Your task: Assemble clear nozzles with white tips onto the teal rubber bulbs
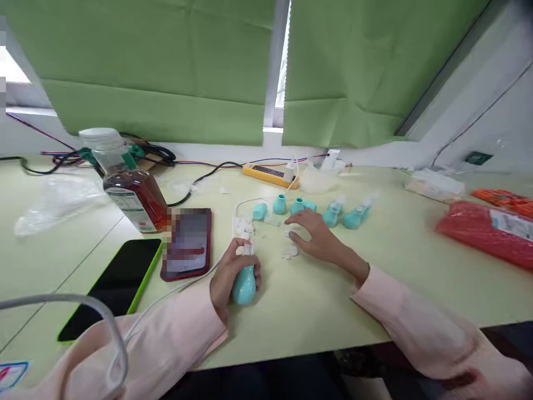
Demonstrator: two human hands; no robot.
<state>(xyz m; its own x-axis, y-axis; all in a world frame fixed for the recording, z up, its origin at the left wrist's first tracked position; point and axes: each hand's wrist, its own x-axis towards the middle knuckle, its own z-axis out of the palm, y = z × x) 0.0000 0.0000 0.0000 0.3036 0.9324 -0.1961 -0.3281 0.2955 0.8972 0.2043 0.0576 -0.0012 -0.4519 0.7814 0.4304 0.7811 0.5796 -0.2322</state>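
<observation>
A glossy teal bulb [244, 289], rounded at its base and narrowing towards a whitish fitting [248, 249], is sitting in the left hand [235, 269], which is grasping its neck above the counter [308, 311]. The right hand [310, 236], thumb and fingers parted, is hovering near small clear pieces [290, 253]. Beyond, other teal bulbs [280, 205] are standing or lying.

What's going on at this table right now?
A person's left hand grips a turquoise bulb with a clear piece at its top. The right hand is open, thumb and fingers apart, near small clear pieces on the table; whether it touches one is hard to tell. More turquoise bulbs sit beyond the hands; those farthest right seem to have clear tips.
</observation>
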